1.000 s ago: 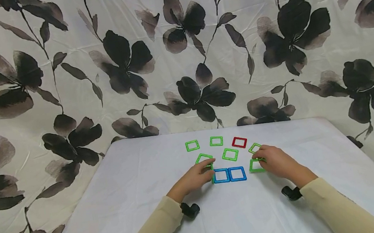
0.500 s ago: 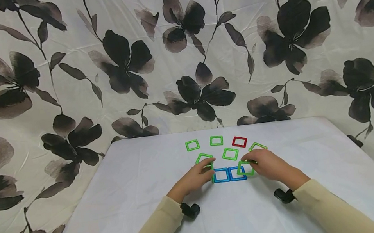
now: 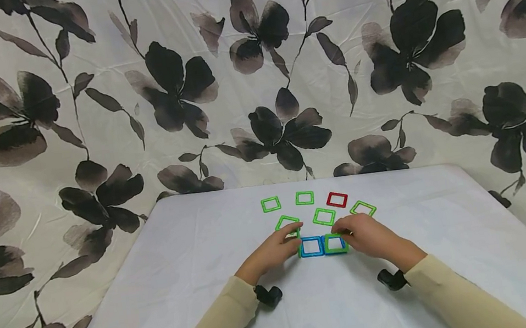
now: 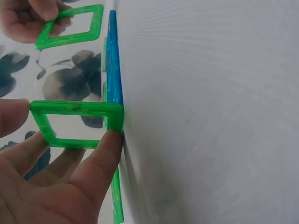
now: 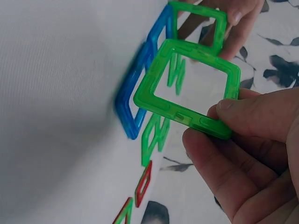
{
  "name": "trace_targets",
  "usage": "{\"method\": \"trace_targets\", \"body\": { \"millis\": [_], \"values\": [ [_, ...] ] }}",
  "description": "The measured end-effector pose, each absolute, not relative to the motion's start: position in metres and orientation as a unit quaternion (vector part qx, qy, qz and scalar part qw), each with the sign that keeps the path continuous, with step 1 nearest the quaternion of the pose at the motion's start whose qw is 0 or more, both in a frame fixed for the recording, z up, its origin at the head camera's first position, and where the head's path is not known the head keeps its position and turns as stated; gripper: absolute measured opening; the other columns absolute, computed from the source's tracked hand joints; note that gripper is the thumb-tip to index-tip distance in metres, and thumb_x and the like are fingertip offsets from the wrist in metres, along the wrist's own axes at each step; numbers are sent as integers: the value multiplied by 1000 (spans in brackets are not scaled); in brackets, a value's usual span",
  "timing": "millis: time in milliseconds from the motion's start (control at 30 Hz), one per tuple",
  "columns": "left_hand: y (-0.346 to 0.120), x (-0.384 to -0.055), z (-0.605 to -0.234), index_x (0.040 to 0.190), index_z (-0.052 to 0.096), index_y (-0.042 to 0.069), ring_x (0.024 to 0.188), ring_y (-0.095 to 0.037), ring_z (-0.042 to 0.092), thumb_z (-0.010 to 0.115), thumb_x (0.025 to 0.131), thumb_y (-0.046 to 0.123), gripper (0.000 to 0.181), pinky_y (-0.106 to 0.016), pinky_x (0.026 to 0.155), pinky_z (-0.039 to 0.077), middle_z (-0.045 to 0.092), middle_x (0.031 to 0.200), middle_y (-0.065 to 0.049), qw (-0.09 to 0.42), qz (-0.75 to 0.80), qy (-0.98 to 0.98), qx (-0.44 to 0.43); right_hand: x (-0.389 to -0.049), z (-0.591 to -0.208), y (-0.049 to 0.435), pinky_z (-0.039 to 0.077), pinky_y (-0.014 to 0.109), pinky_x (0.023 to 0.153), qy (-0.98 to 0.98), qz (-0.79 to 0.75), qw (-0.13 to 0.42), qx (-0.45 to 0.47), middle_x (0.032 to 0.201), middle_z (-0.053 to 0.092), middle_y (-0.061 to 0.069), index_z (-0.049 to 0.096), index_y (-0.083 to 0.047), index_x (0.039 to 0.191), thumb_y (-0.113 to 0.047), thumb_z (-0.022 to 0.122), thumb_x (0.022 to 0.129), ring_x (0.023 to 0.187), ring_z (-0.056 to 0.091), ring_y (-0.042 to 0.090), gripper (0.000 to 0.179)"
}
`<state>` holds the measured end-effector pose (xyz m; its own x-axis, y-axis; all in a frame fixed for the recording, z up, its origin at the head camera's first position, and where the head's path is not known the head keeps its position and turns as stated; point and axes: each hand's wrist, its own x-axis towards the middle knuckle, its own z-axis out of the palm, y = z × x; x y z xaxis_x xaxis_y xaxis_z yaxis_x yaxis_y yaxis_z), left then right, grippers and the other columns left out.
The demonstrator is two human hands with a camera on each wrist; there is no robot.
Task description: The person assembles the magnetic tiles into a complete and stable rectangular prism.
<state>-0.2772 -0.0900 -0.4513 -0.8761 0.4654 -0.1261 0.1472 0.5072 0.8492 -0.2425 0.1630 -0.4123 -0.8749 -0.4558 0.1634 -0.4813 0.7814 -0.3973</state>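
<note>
Two blue square magnetic tiles (image 3: pixel 313 255) lie flat side by side on the white table. My left hand (image 3: pixel 271 250) holds a green square magnetic tile (image 4: pixel 74 108) standing upright at the left edge of the blue pair; its fingers and thumb are at the tile's edges. My right hand (image 3: pixel 369 233) pinches another green square magnetic tile (image 5: pixel 177 115) by one corner, between thumb and fingers. That tile is raised over the right blue tile, apart from it in the left wrist view.
Behind the blue pair lie a red square tile (image 3: pixel 338 194) and several loose green tiles, one (image 3: pixel 366 204) beyond my right hand and one (image 3: pixel 289 218) just past my left fingers. A floral cloth (image 3: pixel 221 153) hangs behind the table's far edge.
My right hand has moved left, carrying its green tile from right of the blue pair to over the right blue tile. My left hand has stayed in place.
</note>
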Motion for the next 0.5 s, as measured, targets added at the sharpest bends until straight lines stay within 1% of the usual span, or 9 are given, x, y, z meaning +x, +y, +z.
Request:
{"method": "trace_targets", "body": {
  "millis": [200,500],
  "values": [
    [-91,-277,-453,148,40,24,135,-25,47,50,100,32,50,-48,109,41,39,153,2,175,470,849,169,-240,-415,155,55,35,83,-938,215,36,269,101,72,-2,72,-12,107,-4,68,87,90,64,12,21],
    [-91,-277,-451,148,40,22,136,-25,46,50,100,30,49,-46,109,41,39,154,2,174,471,846,177,-240,-418,143,54,38,91,-940,221,20,261,103,72,-4,73,-13,108,-8,69,88,95,64,13,21]
  ]
}}
